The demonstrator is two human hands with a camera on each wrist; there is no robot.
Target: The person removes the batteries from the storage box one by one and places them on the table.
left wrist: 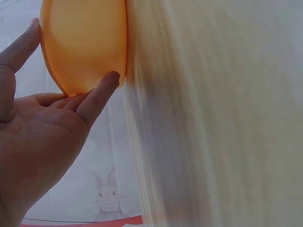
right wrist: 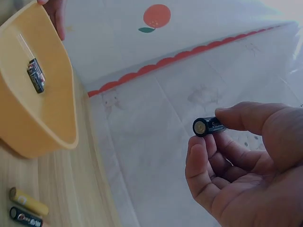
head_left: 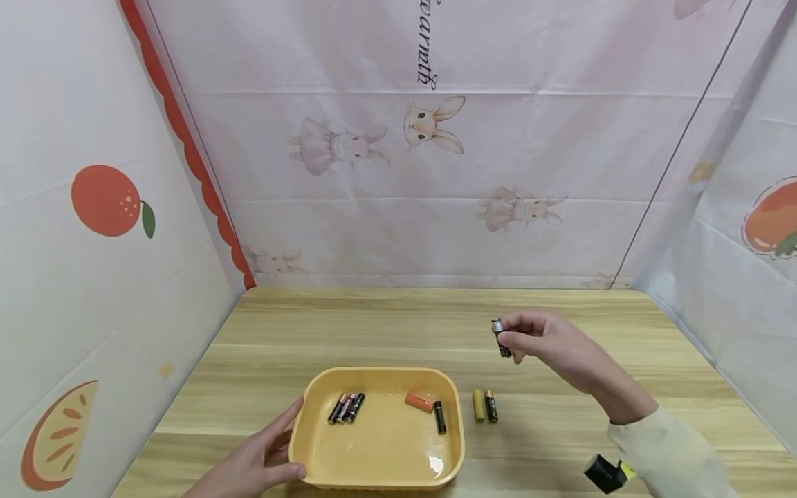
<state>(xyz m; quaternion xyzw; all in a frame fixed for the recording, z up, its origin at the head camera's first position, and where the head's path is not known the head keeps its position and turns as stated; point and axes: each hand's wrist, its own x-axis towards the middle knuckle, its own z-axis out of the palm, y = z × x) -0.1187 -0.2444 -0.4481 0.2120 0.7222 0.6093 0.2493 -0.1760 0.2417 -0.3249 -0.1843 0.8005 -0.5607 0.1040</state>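
Note:
In the head view my right hand pinches a black battery between thumb and fingertips, above the table and right of a yellow plastic basin. The battery's flat round end faces the right wrist camera. At the basin's left side, my left hand touches rim and outer wall with thumb and fingers spread and fairly straight. Inside the basin, several dark and pinkish batteries lie side by side at left. An orange battery and a black battery lie at right.
Just right of the basin, a yellow battery and a black battery with a copper end lie on the wooden table. A black object with a yellow-green part is by the right sleeve. Printed cloth walls surround the table.

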